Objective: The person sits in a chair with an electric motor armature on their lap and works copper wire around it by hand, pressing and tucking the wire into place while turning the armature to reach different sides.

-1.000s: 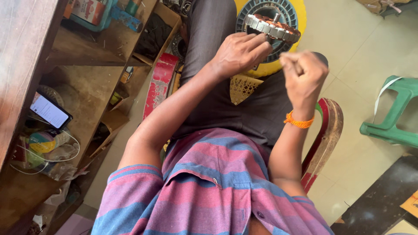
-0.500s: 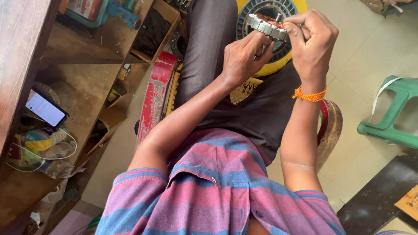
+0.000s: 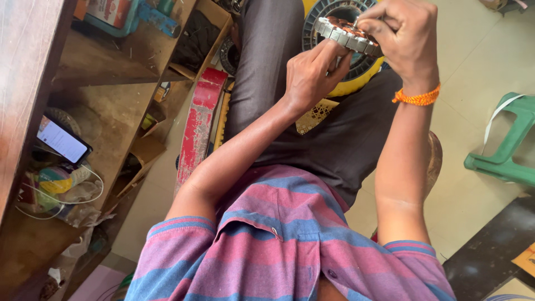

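Wooden shelf [image 3: 106, 111], red board [image 3: 198, 125], green stool [image 3: 510, 150] around the wound stator [image 3: 345, 33].

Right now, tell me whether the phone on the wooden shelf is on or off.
On. The phone lies on the wooden shelf with its screen lit bright white.

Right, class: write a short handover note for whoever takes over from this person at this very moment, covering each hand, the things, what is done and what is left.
Left hand: fingers support the round metal stator ring with copper windings from below.
Right hand: closed over the ring's right edge; orange thread band on the wrist.
The ring is held up over the lap, above a yellow-rimmed round fan housing on the floor.
Done: ring in hand. Left: cannot tell from this view.
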